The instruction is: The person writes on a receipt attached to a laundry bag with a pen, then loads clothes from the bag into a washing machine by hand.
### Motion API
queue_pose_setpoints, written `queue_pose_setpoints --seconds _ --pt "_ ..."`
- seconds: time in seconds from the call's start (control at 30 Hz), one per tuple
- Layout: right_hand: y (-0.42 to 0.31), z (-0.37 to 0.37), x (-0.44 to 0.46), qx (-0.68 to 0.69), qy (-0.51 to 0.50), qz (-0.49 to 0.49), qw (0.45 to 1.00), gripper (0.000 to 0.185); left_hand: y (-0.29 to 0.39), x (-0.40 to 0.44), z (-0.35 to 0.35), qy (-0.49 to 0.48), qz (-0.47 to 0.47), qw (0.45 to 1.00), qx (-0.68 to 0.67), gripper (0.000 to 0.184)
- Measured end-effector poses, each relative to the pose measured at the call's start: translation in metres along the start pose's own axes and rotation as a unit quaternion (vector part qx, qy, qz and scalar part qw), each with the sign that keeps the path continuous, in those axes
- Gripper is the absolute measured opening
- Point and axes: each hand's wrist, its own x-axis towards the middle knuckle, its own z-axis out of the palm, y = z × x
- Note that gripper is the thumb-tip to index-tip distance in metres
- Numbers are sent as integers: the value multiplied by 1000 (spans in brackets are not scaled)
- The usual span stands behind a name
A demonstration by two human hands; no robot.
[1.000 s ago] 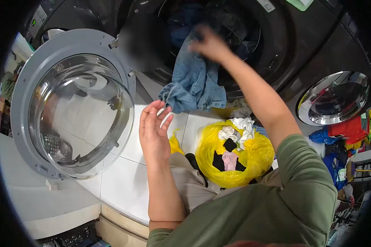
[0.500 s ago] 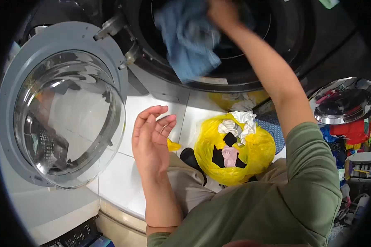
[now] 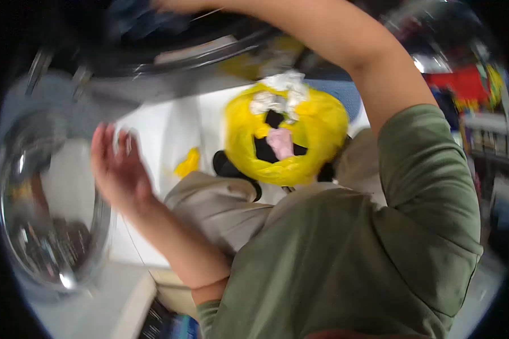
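Observation:
My right hand [image 3: 178, 4] reaches into the dark washing machine opening at the top, partly cut off by the frame's edge and smeared by motion. Beside it, inside the opening, is a blue cloth garment [image 3: 147, 25]; whether my fingers still grip it does not show. My left hand [image 3: 121, 169] is raised near the round glass door [image 3: 68, 186], holding nothing, fingers apart. On the floor between my legs sits a yellow plastic bag [image 3: 322, 133], its mouth open. White cloth [image 3: 285, 85], a pink cloth [image 3: 280, 142] and black cloth [image 3: 263, 150] show at it.
The door stands swung out to the left. The machine's lower rim [image 3: 209, 53] curves across the top. A yellow scrap [image 3: 188, 162] lies on the white tiles. A blue mat [image 3: 339, 93] lies behind the bag. Red cloth [image 3: 461, 85] and shelves are at right.
My view has shifted and blurred. My right hand and the blue garment have gone deeper into the machine, up and left in view. My left hand has moved left toward the door, remaining open.

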Motion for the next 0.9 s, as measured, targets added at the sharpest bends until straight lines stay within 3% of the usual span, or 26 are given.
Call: queue_pose_setpoints --seconds 0.03,0.1,0.13,0.2,0.23,0.27,0.3,0.33,0.43,0.5,0.53,0.57,0.6,0.67,0.7,0.73,0.8,0.83,0.9 --pt "-28 -17 -56 26 50 -23 998 24 1 -1 -3 -6 -18 1000 -5 32" --pt "-55 -93 -193 13 -82 -15 996 23 8 3 -29 -139 -85 982 -94 27" --pt "-49 -105 -258 19 -87 10 996 23 13 0 -28 -123 -106 983 -88 24" --pt "-33 -118 -406 65 -31 171 983 23 13 12 -41 -174 -118 973 -91 22" --pt "-33 -126 -486 40 -49 340 938 22 10 11 -36 -134 -105 983 -76 22" --pt "-38 -125 -581 -31 -21 439 897 24 5 28 -47 -174 -132 972 -91 23" --pt "-51 -122 -676 -84 -108 595 792 29 -2 32 -44 -151 -143 976 -66 23" --pt "-96 -131 -736 -137 -77 669 726 28 -14 26 -26 -71 -143 986 -53 20" --pt "-224 -90 -910 -145 -54 823 546 28 -50 32 -11 -90 -179 980 7 22" --pt "-294 -37 -967 8 -59 906 418 23 -72 57 -18 -186 -245 948 80 22" --pt "-317 -28 -939 84 -12 933 351 27 -79 64 -16 -229 -271 928 114 23" --pt "-337 19 -963 185 -36 921 340 28 -85 56 -7 -210 -251 930 166 23" --pt "-345 30 -943 226 -87 892 381 31 -95 48 4 -189 -235 929 215 23" --pt "-359 106 -941 274 -66 848 449 37 -109 13 37 -162 -198 924 283 24" --pt "-363 145 -938 307 13 874 377 39 -115 3 47 -161 -202 921 290 24" --pt "-356 144 -920 287 -73 860 415 43 -117 -5 56 -157 -204 919 297 24" --pt "-357 202 -930 275 -85 874 392 32 -121 -15 64 -200 -219 903 310 22" --pt "-357 215 -934 281 -48 897 337 26 -123 -18 65 -214 -209 892 340 22" --pt "-357 233 -958 204 -59 909 359 19 -132 -38 67 -236 -191 867 396 23"
